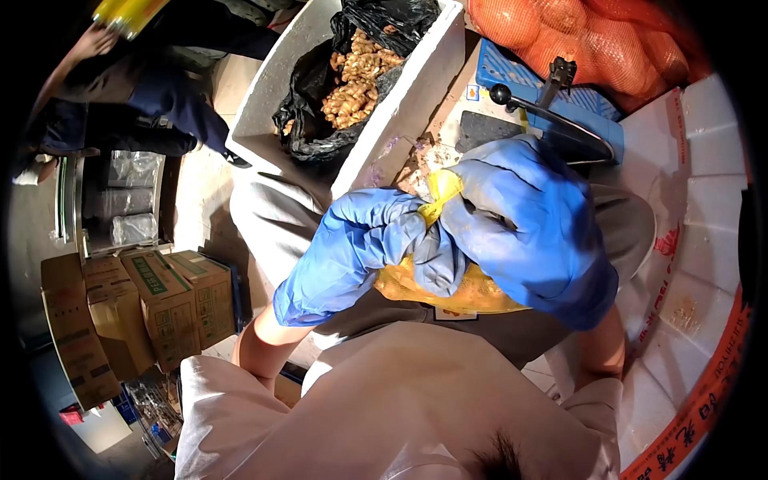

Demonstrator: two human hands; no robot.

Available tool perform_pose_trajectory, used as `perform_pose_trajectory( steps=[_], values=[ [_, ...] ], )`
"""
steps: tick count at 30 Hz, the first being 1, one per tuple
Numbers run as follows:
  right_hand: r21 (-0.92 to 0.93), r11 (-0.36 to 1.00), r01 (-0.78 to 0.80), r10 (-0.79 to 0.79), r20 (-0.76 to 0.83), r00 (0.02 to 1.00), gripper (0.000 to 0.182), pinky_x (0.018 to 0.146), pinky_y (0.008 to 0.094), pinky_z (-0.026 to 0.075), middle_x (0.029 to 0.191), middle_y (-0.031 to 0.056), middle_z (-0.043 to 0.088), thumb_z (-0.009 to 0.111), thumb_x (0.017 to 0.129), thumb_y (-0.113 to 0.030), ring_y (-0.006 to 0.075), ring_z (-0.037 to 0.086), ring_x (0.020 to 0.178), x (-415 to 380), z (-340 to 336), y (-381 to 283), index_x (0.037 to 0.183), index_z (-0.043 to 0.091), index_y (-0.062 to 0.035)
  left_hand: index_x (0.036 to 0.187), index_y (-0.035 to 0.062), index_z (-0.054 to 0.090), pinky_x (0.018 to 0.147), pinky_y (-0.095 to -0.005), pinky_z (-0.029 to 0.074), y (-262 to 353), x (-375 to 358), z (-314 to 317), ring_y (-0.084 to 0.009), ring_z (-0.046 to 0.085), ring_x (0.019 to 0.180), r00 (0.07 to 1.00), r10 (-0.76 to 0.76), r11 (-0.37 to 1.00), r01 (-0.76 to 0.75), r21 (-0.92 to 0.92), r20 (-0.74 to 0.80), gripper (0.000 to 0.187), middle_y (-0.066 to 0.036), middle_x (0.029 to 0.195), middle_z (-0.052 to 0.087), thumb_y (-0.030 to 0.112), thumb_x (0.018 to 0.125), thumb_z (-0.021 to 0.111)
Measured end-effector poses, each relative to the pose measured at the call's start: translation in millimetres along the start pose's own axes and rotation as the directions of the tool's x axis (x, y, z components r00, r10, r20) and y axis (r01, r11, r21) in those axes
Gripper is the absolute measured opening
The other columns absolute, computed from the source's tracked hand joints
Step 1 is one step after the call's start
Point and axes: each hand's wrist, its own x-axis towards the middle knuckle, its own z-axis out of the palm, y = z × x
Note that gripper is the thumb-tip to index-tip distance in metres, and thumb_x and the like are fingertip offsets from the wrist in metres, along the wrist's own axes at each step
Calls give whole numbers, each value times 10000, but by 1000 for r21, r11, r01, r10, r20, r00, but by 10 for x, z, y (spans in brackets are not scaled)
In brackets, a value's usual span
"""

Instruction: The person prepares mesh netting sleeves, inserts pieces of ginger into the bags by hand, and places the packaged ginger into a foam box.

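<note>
A yellow mesh bag (488, 293) with yellowish contents rests over my lap, its gathered neck standing up between my hands. My left hand (400, 234), in a blue glove, is closed around the neck of the bag from the left. From the right, my right hand (524, 220), gloved in blue too, is closed on the same neck; its fingertips are partly hidden by the glove's folds. The loose yellow end sticks up between the two gloves. Much of the bag is covered by my hands.
Ahead stands a white foam box (400, 104) with ginger (352, 100) in black plastic. A blue device with a lever (520, 104) and red mesh sacks (576, 40) are at upper right. Cardboard boxes (164, 300) stand left; another person (152, 88) is upper left.
</note>
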Motion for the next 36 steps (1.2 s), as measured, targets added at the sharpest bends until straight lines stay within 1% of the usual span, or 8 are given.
perform_pose_trajectory(
  steps=[5, 8, 10, 14, 26, 30, 32, 36],
  values=[
    [-3, 993, 117, -117, -1, 993, 190, 623, 349, 458, 821, 119, 531, 648, 550, -14, 265, 546, 713, -5, 5, 75, 724, 570, -20, 729, 0, 574, 615, -215, 364, -20, 37, -7, -94, 455, 628, 993, 115, 992, -116, 50, 17, 266, -5, 691, 528, 261, 723, 626],
    [-13, 989, 146, -147, -92, 985, 216, 628, 356, 459, 824, 123, 532, 653, 549, -12, 274, 548, 726, -13, 39, 93, 751, 578, -13, 724, 2, 572, 617, -215, 366, 4, 32, -23, -90, 456, 637, 999, -5, 999, 4, 35, 34, 317, -15, 694, 532, 317, 723, 611],
    [126, 992, 22, -3, -147, 989, 234, 624, 352, 460, 832, 131, 533, 651, 556, -11, 285, 546, 724, 1, 26, 69, 779, 579, -1, 724, 1, 572, 617, -214, 370, -8, 31, -10, -89, 462, 643, 999, -1, 999, -1, 39, 50, 321, -14, 695, 534, 321, 729, 606],
    [156, 988, 5, 11, -102, 995, 228, 618, 347, 461, 831, 136, 531, 645, 570, -12, 296, 544, 722, 11, -18, 50, 786, 573, 9, 726, 0, 574, 619, -215, 383, 8, 34, 24, -90, 481, 647, 996, -24, 999, 26, -20, 90, 314, -15, 688, 544, 313, 739, 596],
    [60, 993, 101, -102, 24, 994, 210, 631, 354, 459, 825, 115, 532, 579, 559, -57, 275, 545, 745, 5, -85, 66, 761, 575, -1, 747, 4, 576, 654, -210, 390, 53, -5, 44, -72, 480, 682, 999, 35, 997, -33, 68, -23, 222, -6, 717, 552, 225, 755, 598],
    [-55, 994, 96, -99, -40, 994, 182, 623, 314, 460, 811, 75, 543, 561, 556, -91, 227, 543, 752, -103, 53, 233, 732, 575, -47, 814, 15, 556, 671, -253, 419, 79, -8, 61, -127, 522, 683, 999, -29, 994, 33, -108, 40, 238, -37, 735, 558, 233, 735, 608],
    [-27, 995, 91, -93, -82, 992, 198, 616, 304, 458, 831, 64, 556, 560, 552, -117, 216, 544, 766, -135, 38, 234, 742, 587, -69, 819, 22, 518, 638, -305, 425, 74, 10, 51, -180, 510, 626, 998, 9, 979, 4, -205, 65, 247, -62, 683, 516, 231, 714, 599],
    [268, 962, -48, 113, -233, 966, 256, 628, 299, 455, 841, 120, 563, 604, 583, -73, 244, 557, 749, -190, -64, 184, 835, 597, -32, 694, 37, 473, 595, -323, 387, 105, 26, -45, -187, 439, 528, 1000, 16, 998, -15, 66, -9, 190, -59, 576, 444, 208, 728, 548]
  ],
)
